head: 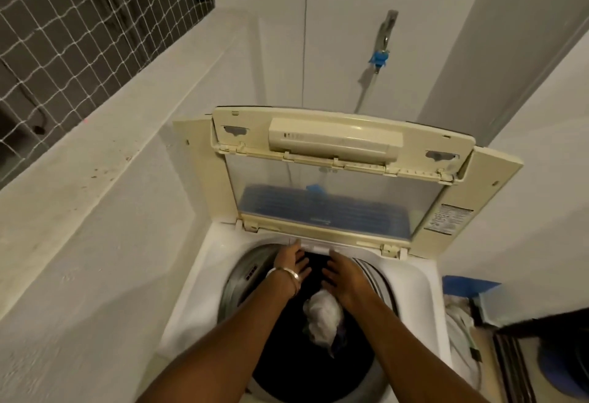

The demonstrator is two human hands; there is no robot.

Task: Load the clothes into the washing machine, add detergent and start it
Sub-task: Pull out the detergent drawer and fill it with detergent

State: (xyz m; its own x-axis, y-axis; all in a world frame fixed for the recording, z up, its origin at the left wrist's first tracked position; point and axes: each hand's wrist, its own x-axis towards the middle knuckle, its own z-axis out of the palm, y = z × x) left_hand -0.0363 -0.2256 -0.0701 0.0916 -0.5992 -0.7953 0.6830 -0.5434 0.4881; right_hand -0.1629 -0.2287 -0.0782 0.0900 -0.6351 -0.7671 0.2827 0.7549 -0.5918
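A white top-loading washing machine (pixel 197 278) stands below me with its cream lid (pixel 338 176) folded up against the wall. Its steel drum (pixel 242 278) holds dark clothes (pixel 306 358) and a crumpled white garment (pixel 323 318) on top. Both my arms reach into the drum opening. My left hand (pixel 291 264), with a metal bangle on the wrist, has its fingers straight near the back rim. My right hand (pixel 342 273) is beside it, fingers spread and relaxed over the dark clothes. Neither hand holds anything.
A tap with a blue fitting (pixel 381 57) and hose sits on the wall behind the machine. A ledge (pixel 95 154) with a netted window (pixel 79 29) runs along the left. To the right stand a blue-rimmed bin (pixel 471 288) with laundry and dark items (pixel 541 355).
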